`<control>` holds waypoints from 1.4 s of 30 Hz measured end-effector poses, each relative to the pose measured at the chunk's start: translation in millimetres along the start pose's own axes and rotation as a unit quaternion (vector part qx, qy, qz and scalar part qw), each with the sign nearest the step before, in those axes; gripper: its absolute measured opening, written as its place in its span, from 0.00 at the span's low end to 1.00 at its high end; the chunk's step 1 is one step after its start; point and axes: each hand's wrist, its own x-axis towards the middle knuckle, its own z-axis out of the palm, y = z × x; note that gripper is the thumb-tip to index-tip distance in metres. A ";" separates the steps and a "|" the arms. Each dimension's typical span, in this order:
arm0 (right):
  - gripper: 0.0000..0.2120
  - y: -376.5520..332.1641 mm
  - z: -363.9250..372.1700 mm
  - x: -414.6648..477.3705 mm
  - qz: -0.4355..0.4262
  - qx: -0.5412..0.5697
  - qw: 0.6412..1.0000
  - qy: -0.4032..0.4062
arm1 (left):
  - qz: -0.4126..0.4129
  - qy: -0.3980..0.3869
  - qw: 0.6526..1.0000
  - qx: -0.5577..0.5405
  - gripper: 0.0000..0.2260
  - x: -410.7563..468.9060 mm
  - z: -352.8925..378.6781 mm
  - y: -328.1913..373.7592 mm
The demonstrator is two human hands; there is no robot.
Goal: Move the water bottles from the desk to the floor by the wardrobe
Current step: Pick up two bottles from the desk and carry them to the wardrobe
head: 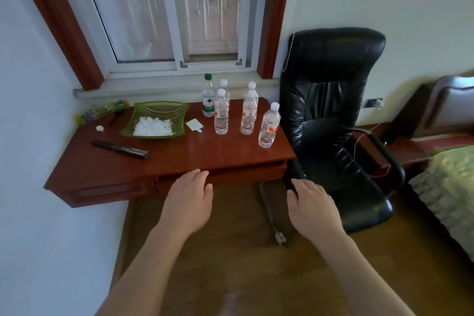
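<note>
Reaching for the bottles, nothing lifted yet.

Left hand [188, 202] and right hand [311, 204] hover at the near edge of the surface [179, 156], each grip loosely spread and empty. Far right stand six water bottles [247, 117], green-capped one [208, 96] leftmost; labels unreadable. Next, I judge: reach farther and grasp bottles.

Looks like someone's bedroom at home: a bed [446, 187] with a green patterned cover on the right, a black office chair [333, 115], and a reddish wooden desk [205, 154] tucked under the window [174, 13].
</note>
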 end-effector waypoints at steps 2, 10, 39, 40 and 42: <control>0.22 -2.2 -1.8 18.0 0.006 0.002 1.000 0.006 | 0.009 -0.004 1.000 0.006 0.22 19.9 0.5 1.8; 0.24 15.3 -2.1 113.8 -0.011 0.017 1.000 0.006 | 0.009 0.002 1.000 0.011 0.22 115.4 18.4 26.9; 0.25 -7.3 2.6 388.1 -0.033 0.093 0.994 -0.046 | 0.100 -0.048 0.990 -0.081 0.21 410.3 30.1 54.9; 0.26 -8.1 2.2 393.5 -0.031 0.091 0.994 -0.052 | 0.106 -0.054 0.990 -0.080 0.21 420.8 32.6 56.6; 0.26 -8.5 2.1 403.1 -0.031 0.085 0.994 -0.061 | 0.115 -0.066 0.988 -0.076 0.20 439.9 39.1 61.1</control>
